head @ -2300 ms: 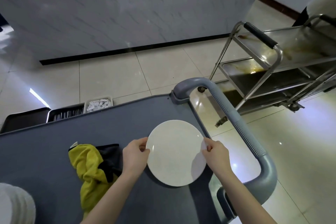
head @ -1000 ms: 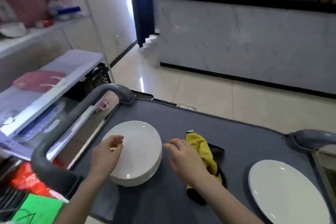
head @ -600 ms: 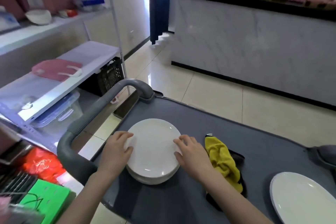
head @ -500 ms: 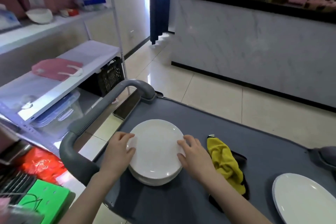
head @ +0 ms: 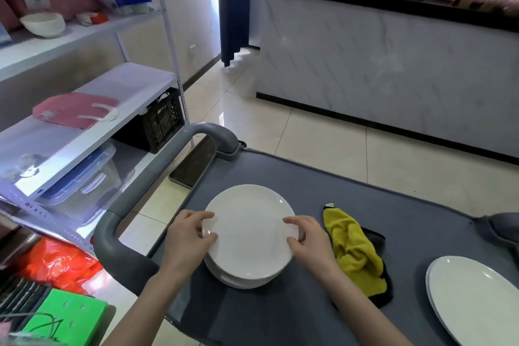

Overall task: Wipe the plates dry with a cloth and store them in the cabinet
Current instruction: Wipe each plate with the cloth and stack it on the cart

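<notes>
One plate (head: 248,230) sits pinched between left hand (head: 188,236) and right hand (head: 309,241).

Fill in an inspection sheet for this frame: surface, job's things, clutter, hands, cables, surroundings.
Surface: grey cart top.
Job's things: top plate on the plate stack; another plate at right; yellow cloth lying right of the stack.
Clutter: black cloth under the yellow one.
Hands: left hand and right hand each pinch the top plate's rim, opposite sides.
Cables: nothing seen.
Surroundings: white shelving left, holding a bowl; marble counter ahead.
</notes>
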The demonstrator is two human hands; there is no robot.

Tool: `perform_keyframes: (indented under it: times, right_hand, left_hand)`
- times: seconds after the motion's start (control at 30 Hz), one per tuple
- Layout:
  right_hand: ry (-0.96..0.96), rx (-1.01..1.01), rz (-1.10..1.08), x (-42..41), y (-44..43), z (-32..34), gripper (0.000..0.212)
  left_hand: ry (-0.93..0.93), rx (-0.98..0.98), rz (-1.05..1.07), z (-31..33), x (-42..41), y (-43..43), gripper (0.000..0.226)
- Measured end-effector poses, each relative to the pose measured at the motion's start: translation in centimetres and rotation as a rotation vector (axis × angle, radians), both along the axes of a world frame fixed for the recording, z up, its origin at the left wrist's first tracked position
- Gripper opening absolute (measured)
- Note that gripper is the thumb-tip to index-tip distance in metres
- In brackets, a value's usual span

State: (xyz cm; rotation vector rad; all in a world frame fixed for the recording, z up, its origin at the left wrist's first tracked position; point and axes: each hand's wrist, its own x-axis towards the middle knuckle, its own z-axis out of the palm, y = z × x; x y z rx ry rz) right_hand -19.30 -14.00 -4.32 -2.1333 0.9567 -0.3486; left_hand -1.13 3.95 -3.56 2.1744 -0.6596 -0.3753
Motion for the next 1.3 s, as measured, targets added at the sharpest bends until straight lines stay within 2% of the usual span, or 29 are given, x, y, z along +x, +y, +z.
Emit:
perform_keyframes:
  times: [0.13,0.27,0.37,0.43,0.5,0.57,0.73,0.87,1.07,1.2,1.3]
  right_hand:
    - [-0.143,0.123,-0.104,-1.3,-0.5,0.4,0.041]
    - [-0.348,0.334,-0.178,-3.2,-1.4,1.9,0.048]
    - [-0.416,0.438,-0.240,-5.2,-2.6,3.0,0.057]
    - [-0.478,0.537,-0.310,-6.6,-3.7,3.7,0.057]
    - [-0.534,0.629,-0.370,-7.8,-4.7,4.3,0.053]
    - [-0.561,0.656,-0.421,-8.8,-5.5,4.7,0.050]
    - [-0.641,0.701,-0.476,-11.2,-6.6,4.6,0.046]
    - [-0.657,0.703,-0.488,-12.7,-7.4,4.3,0.042]
    - [-0.518,0.599,-0.434,-15.8,-8.7,3.2,0.032]
    - [-0.086,0.316,-0.421,-18.6,-9.1,0.1,0.031]
    - [0.087,0.293,-0.359,-18.6,-8.4,-1.6,0.041]
  left_hand:
    - [0.086,-0.117,0.039,0.4,-0.8,-1.1,0.051]
    - [0.288,-0.233,0.001,0.9,-1.9,-2.7,0.064]
    - [0.429,-0.302,-0.013,0.6,-3.4,-4.4,0.069]
    - [0.601,-0.378,0.032,0.4,-4.5,-5.8,0.063]
    - [0.746,-0.439,0.017,0.4,-5.7,-7.3,0.045]
    - [0.820,-0.463,-0.032,0.7,-7.1,-8.4,0.038]
    - [0.995,-0.498,-0.109,1.2,-10.2,-10.7,0.040]
    - [1.013,-0.555,-0.141,1.3,-11.8,-12.3,0.034]
    - [0.987,-0.569,-0.106,0.3,-12.2,-13.3,0.030]
    - [0.948,-0.556,-0.087,-0.2,-11.5,-13.2,0.031]
    - [0.920,-0.541,-0.061,-0.4,-10.8,-12.9,0.032]
